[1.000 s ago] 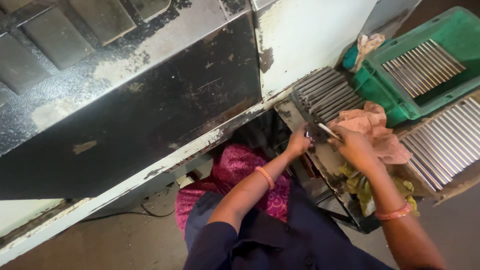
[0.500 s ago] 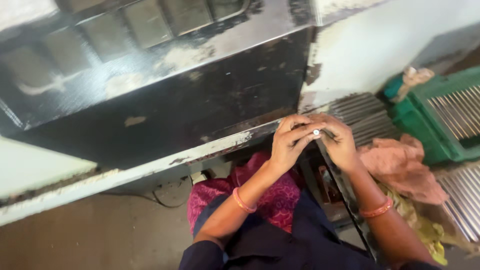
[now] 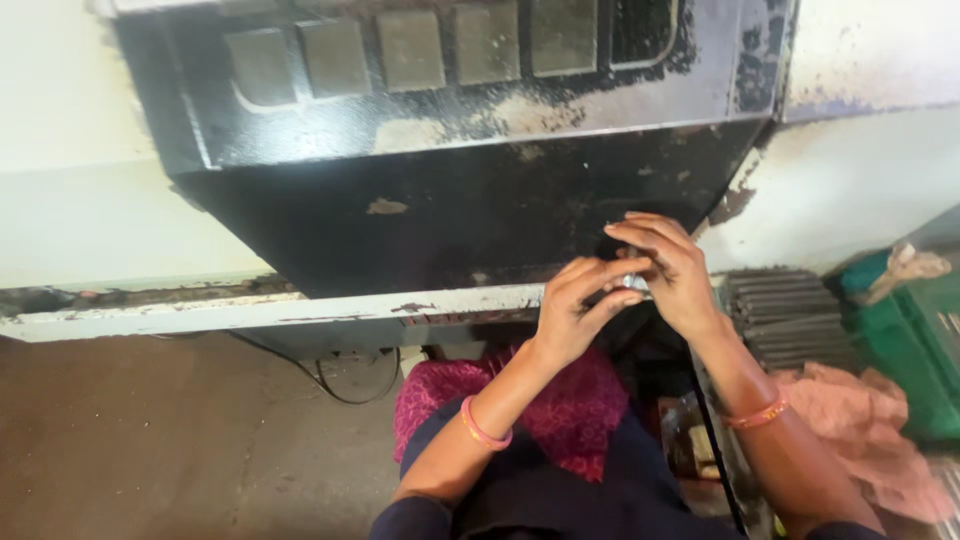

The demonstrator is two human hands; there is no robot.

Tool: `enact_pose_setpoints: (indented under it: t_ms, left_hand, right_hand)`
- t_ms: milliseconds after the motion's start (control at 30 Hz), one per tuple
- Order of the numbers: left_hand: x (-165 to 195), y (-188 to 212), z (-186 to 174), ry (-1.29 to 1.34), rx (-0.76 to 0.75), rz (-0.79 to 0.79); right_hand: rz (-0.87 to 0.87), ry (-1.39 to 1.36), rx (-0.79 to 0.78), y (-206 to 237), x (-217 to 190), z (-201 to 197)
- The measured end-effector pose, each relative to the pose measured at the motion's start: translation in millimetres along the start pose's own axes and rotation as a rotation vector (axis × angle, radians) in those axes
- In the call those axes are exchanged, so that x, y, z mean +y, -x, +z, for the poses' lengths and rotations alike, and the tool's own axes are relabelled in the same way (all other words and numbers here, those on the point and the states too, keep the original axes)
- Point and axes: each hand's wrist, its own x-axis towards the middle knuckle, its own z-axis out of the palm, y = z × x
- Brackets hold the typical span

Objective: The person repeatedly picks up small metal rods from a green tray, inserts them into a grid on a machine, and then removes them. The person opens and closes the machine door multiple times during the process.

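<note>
A: What is being held nearest the camera?

B: A small shiny metal piece (image 3: 634,283) is being pinched between both hands, raised in front of the black machine panel (image 3: 470,215). The left hand (image 3: 578,310) is being closed around it from below, its fingers (image 3: 600,272) curled narrow; the right hand (image 3: 672,272) is being cupped over it from above. What kind of part it is cannot be told, as it is mostly covered.

A: Which step is being done, then?

B: Judging by the grip, the piece is being checked or turned over by hand, well above the pink cloth (image 3: 560,410) on the lap. A steady two-handed pinch is being called for next, so that the piece is not dropped.

A: And farther out?

B: A stack of grey metal strips (image 3: 785,315) is being kept just right of the right wrist, with a peach rag (image 3: 850,420) below it and a green crate (image 3: 915,345) at the far right edge.
</note>
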Motion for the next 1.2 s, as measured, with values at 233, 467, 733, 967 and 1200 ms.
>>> enact_pose_setpoints:
  t_ms: [233,467,733,967,1200]
  left_hand:
    - [-9.4,-4.5,-32.9,0.798,-0.154,-0.289]
    - [13.5,-4.3,-43.2,0.935,-0.270,-0.250]
    - [53.2,-16.3,-44.4,0.126,-0.131,0.029]
    - [51.5,-11.1,-39.5,-0.141,0.000,0.175]
    - [49.0,-11.4,-33.6,-0.149,0.016,0.147]
  right_hand:
    - [-0.227,0.234,0.019,-23.1,-32.6,-28.1]
    - [0.022,-0.081,-0.101,-6.0,-39.2,-37.4]
    - [0.109,-0.433,-0.156,4.4,-6.5,-10.9]
    - [0.028,-0.449,-0.150,7.1,1.0,0.3]
    - [0.024,-0.452,-0.144,0.6,-7.6,1.0]
